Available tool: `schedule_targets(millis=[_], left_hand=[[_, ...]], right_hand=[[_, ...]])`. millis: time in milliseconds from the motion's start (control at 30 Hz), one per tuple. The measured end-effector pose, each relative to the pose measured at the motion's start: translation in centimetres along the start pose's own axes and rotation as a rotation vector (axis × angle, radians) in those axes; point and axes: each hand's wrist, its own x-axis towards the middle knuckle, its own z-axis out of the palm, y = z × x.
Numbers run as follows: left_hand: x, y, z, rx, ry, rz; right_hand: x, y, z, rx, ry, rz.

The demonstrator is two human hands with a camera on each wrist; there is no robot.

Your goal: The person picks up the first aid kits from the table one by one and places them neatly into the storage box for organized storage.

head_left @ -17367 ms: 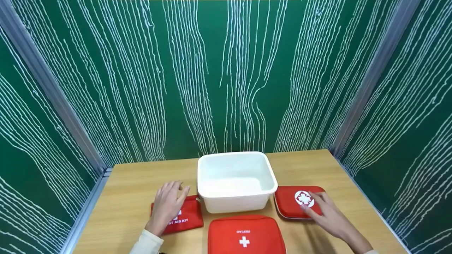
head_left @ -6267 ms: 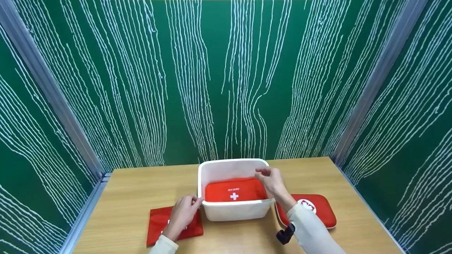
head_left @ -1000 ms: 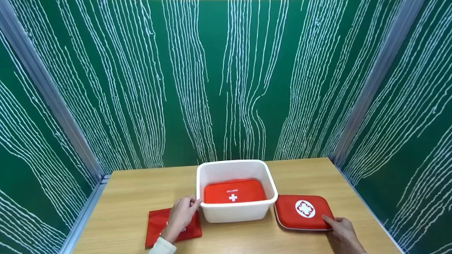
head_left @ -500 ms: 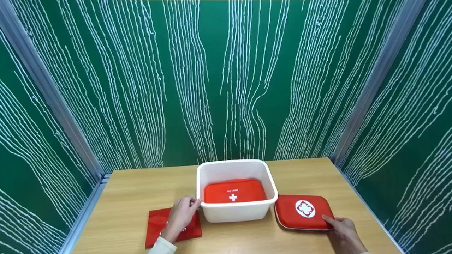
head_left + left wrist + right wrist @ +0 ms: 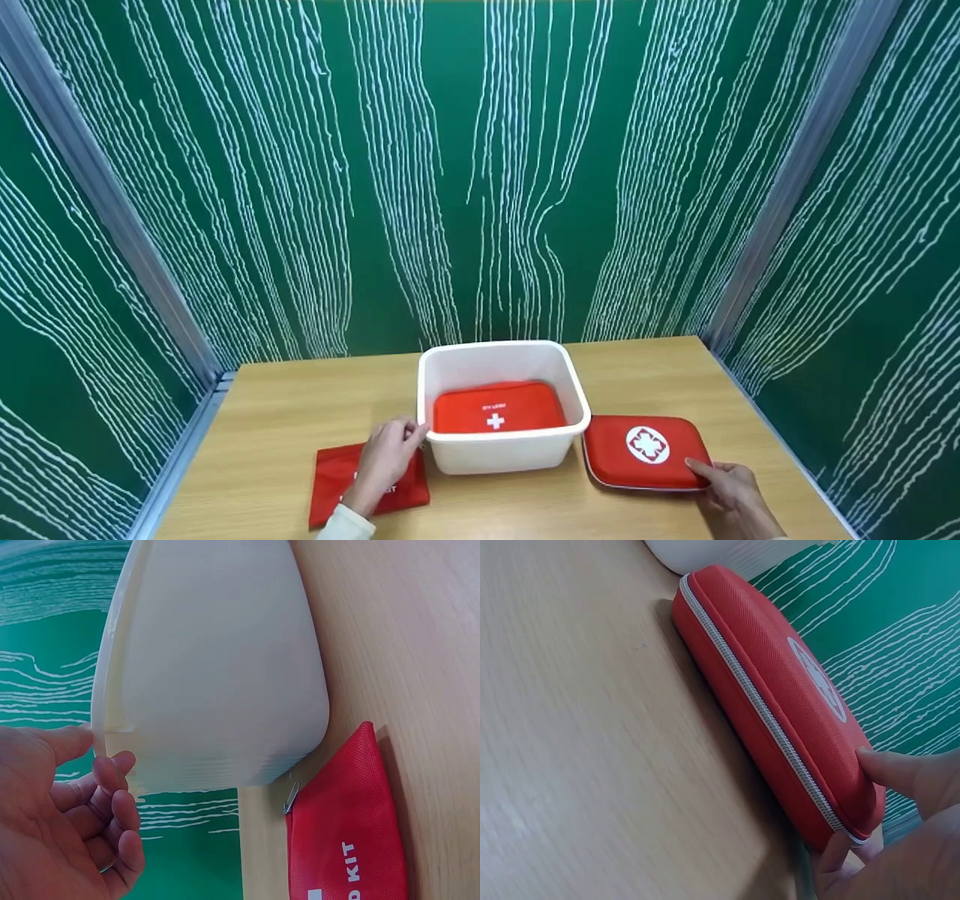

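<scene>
My left hand (image 5: 387, 459) pinches the front left corner of the white plastic bin's rim (image 5: 501, 433), thumb on one side and index finger on the other in the left wrist view. A red first aid bag (image 5: 465, 405) with a white cross lies flat inside the bin. My right hand (image 5: 733, 491) grips the right end of a red zippered hard first aid case (image 5: 615, 457), right of the bin. Its thumb presses the lid and its fingers curl beneath, by the pale zip (image 5: 757, 701). Partly hidden under my left forearm is a flat red first aid pouch (image 5: 330, 480).
All of this is on a wooden table (image 5: 517, 510). Green panels (image 5: 465, 150) with white wavy lines stand behind and at both sides, joined by grey metal posts (image 5: 795, 172). The pouch's zip pull (image 5: 292, 797) lies close to the bin.
The first aid bag, earlier on the table before the bin, now lies inside it. My right hand has gone from the bin to the hard case. Over the last second both hands stay nearly still.
</scene>
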Motion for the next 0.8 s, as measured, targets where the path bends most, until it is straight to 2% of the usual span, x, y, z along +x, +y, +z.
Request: schedule_targets(millis=[200, 367, 533, 800], left_hand=[[0.1, 0.0, 0.0, 0.005, -0.005, -0.011], [0.2, -0.1, 0.1, 0.008, 0.004, 0.004], [0.2, -0.2, 0.2, 0.0, -0.005, 0.001], [0.2, -0.2, 0.2, 0.002, 0.0, 0.016]], right_hand=[[-0.4, -0.3, -0.3, 0.017, 0.003, -0.048], [-1.2, -0.8, -0.8, 0.036, -0.054, -0.064], [-1.7, -1.2, -1.0, 0.104, -0.114, -0.056], [-1.4, -0.9, -1.3, 0.078, -0.078, -0.078]])
